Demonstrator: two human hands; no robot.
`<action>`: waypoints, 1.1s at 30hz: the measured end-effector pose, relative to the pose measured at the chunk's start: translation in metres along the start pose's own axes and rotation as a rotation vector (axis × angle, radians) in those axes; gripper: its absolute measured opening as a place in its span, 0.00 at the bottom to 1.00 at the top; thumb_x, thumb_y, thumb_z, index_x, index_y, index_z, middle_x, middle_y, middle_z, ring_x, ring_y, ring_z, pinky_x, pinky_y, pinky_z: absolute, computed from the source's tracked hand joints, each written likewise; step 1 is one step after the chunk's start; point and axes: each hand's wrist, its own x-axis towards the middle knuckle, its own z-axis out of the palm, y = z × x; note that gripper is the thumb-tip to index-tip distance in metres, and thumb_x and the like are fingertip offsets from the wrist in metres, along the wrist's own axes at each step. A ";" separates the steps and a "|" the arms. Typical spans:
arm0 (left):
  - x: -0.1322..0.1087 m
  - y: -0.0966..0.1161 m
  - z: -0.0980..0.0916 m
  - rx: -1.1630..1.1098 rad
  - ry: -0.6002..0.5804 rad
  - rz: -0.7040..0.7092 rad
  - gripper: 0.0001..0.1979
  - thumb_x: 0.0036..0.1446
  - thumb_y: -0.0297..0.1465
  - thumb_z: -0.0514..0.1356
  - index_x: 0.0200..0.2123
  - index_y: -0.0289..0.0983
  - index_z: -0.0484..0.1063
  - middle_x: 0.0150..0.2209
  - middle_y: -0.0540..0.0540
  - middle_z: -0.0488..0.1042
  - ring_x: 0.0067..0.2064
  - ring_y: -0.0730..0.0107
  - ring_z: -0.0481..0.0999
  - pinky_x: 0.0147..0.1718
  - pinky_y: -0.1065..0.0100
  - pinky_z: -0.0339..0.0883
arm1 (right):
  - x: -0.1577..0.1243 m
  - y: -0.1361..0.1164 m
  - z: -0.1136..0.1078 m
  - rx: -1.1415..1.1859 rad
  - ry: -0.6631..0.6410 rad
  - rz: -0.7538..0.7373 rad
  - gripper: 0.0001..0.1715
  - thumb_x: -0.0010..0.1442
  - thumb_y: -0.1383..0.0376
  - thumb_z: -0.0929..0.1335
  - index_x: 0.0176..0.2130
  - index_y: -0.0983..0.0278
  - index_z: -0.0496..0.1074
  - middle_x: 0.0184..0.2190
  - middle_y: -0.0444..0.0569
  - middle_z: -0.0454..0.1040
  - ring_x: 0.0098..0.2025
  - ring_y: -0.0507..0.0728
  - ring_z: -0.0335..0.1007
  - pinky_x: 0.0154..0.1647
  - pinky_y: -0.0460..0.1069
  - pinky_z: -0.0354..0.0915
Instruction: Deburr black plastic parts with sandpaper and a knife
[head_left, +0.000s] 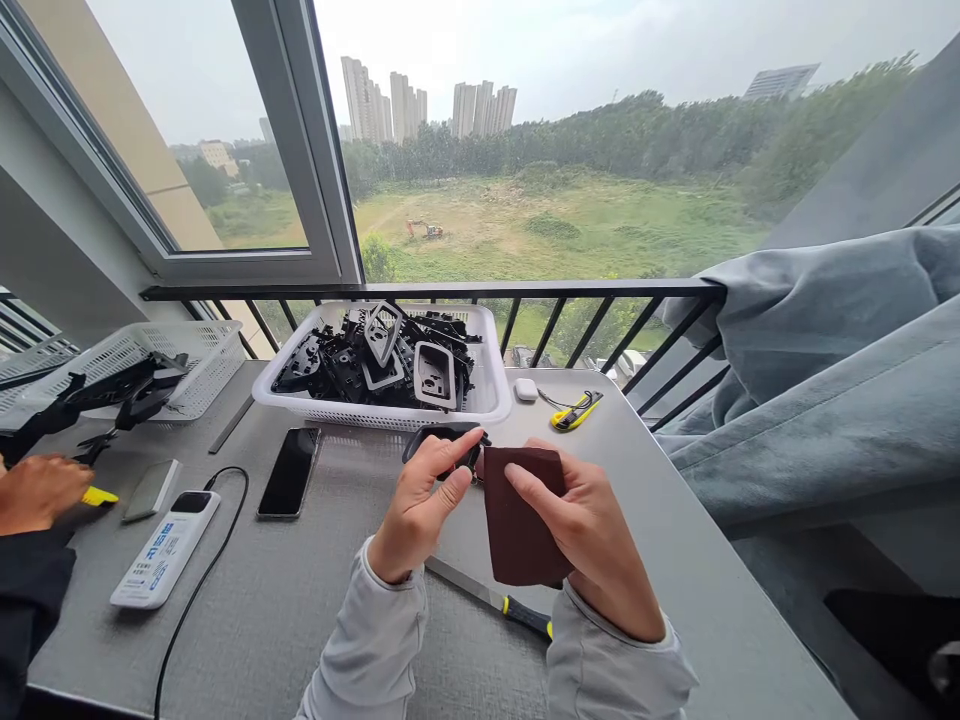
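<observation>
My left hand (pixel 420 505) is closed around a small black plastic part (pixel 442 440), held just above the grey table (pixel 300 600). My right hand (pixel 592 540) grips a dark brown sheet of sandpaper (pixel 517 520), its top edge touching the black part. Both hands sit in front of a white basket (pixel 491 395) full of black plastic parts. A file with a black and yellow handle (pixel 495 603) lies on the table under my wrists.
A second white basket (pixel 202 365) stands at the left. A black phone (pixel 289 472), a white power bank (pixel 165 548) with a cable, a grey block (pixel 152 489), a yellow knife (pixel 576 410) and a small white case (pixel 526 389) lie about. Another person's hand (pixel 37 490) works at far left. A grey curtain (pixel 825 380) hangs right.
</observation>
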 end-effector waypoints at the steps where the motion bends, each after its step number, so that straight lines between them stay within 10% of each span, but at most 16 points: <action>1: 0.000 0.001 0.000 -0.021 0.012 -0.009 0.21 0.62 0.41 0.55 0.55 0.44 0.72 0.34 0.45 0.68 0.39 0.64 0.64 0.43 0.64 0.59 | 0.000 0.000 0.000 0.007 -0.003 -0.004 0.17 0.55 0.57 0.69 0.23 0.64 0.64 0.21 0.40 0.58 0.21 0.47 0.54 0.16 0.42 0.53; 16: 0.005 0.002 0.006 -0.174 0.398 -0.131 0.12 0.47 0.40 0.68 0.29 0.37 0.81 0.25 0.47 0.76 0.27 0.71 0.70 0.26 0.71 0.64 | -0.004 0.005 -0.004 0.206 -0.160 -0.032 0.14 0.52 0.58 0.72 0.25 0.65 0.71 0.26 0.45 0.64 0.27 0.51 0.60 0.24 0.45 0.59; 23: 0.004 -0.003 0.007 -0.286 0.408 -0.207 0.16 0.47 0.43 0.67 0.24 0.35 0.75 0.16 0.53 0.62 0.18 0.81 0.55 0.17 0.75 0.48 | -0.004 -0.002 0.006 0.053 -0.437 -0.121 0.17 0.55 0.57 0.69 0.22 0.65 0.68 0.22 0.44 0.63 0.24 0.50 0.57 0.22 0.45 0.54; 33: 0.007 0.007 0.007 -0.417 0.330 -0.136 0.09 0.46 0.35 0.60 0.29 0.35 0.75 0.20 0.51 0.69 0.22 0.76 0.64 0.22 0.73 0.58 | -0.003 0.008 0.005 0.070 -0.315 -0.136 0.15 0.57 0.58 0.68 0.24 0.66 0.69 0.24 0.44 0.63 0.25 0.51 0.58 0.23 0.46 0.57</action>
